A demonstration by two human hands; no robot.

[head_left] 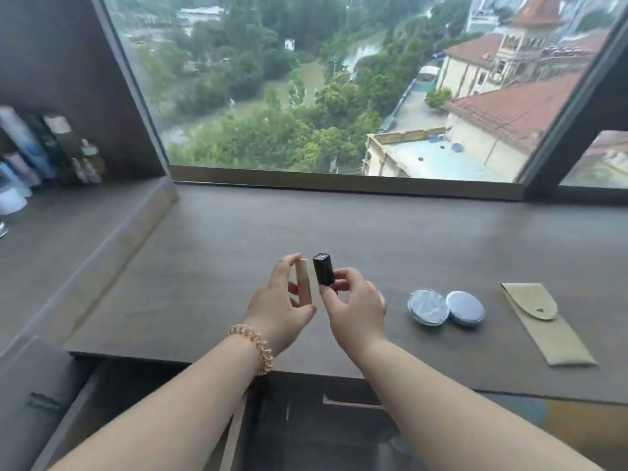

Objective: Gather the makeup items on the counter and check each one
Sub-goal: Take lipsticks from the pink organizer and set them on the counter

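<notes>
Both hands are raised over the middle of the dark wooden counter (238, 232). My left hand (280, 309) pinches a slim beige rectangular piece (304, 283), held upright between thumb and fingers. My right hand (355, 307) grips a black rectangular piece (323, 273), also upright, just right of the beige one; the two pieces sit side by side, slightly apart. They look like a lipstick and its cap, but I cannot tell which is which. An open round silver compact (446, 306) lies on the counter to the right, with a beige flap pouch (543, 322) beyond it.
A large window (339, 79) rises behind the counter, with a raised sill along its base. On the left, a lower shelf (68, 226) holds several bottles and tubes (44, 147). A coiled bracelet (255, 345) circles my left wrist. A drawer edge (353, 401) shows below the counter front.
</notes>
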